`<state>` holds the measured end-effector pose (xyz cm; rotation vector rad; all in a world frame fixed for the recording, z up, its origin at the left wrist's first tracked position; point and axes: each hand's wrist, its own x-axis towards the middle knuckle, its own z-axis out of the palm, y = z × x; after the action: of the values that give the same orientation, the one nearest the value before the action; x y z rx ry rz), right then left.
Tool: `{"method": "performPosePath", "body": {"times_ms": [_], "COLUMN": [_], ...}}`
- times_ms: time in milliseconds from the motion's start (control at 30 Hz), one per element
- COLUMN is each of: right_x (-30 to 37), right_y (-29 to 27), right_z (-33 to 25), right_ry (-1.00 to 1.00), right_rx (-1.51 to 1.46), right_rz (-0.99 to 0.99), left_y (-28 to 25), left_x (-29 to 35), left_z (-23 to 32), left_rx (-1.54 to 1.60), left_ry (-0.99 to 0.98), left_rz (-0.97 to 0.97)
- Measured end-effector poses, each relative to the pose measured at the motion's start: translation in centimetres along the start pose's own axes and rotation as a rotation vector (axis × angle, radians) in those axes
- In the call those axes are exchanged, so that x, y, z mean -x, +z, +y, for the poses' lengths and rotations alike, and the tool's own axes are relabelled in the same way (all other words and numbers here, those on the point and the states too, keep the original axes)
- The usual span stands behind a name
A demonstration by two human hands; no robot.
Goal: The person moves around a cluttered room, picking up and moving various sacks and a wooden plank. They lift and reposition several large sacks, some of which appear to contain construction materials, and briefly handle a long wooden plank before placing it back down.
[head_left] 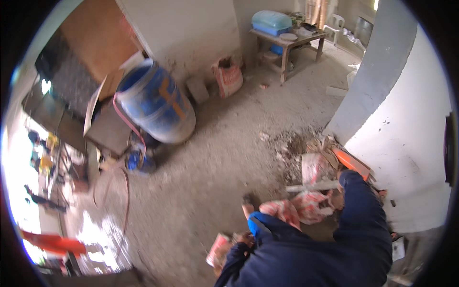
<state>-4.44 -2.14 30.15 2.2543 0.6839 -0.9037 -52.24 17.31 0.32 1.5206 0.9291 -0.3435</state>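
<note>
My right arm, in a dark blue sleeve, reaches toward the base of the white wall. My right hand [341,172] is small and mostly hidden at the cuff, beside an orange flat-sided object [351,162] and a red-and-white sack [317,168]; whether it grips either, I cannot make out. A pale strip, like a board [312,186], crosses between that sack and more crumpled sacking [311,206]. Low in the view, my left hand [245,238] is near another red-and-white sack piece [218,249]. Its fingers are too dark and blurred to read.
Broken rubble [289,153] lies beside the grey-and-white wall. A big blue drum [160,105] leans at the left, with a hose [127,191] on the floor below. Farther back are an upright sack [228,79] and a wooden table [285,43] bearing a blue lidded box [271,23].
</note>
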Motion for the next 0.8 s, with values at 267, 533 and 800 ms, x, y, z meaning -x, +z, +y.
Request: {"method": "performPosePath", "body": {"times_ms": [267, 533, 800], "right_x": [-5.6, -4.7, -2.7], "right_y": [-13.5, -13.7, -14.0], "right_z": [-0.8, -2.9, -4.4], "right_ry": [0.01, 0.103, 0.226], "right_rx": [-0.029, -0.174, -0.255], "right_rz": [0.174, 0.323, 0.295], "left_y": [-25.6, -35.0, -34.2], "left_x": [-8.5, -10.7, -21.0], "left_z": [13.8, 8.4, 14.7], "left_rx": [0.203, -1.223, -0.964], "left_ry": [0.156, -0.089, -0.008], "left_rz": [0.142, -0.259, -0.283]}}
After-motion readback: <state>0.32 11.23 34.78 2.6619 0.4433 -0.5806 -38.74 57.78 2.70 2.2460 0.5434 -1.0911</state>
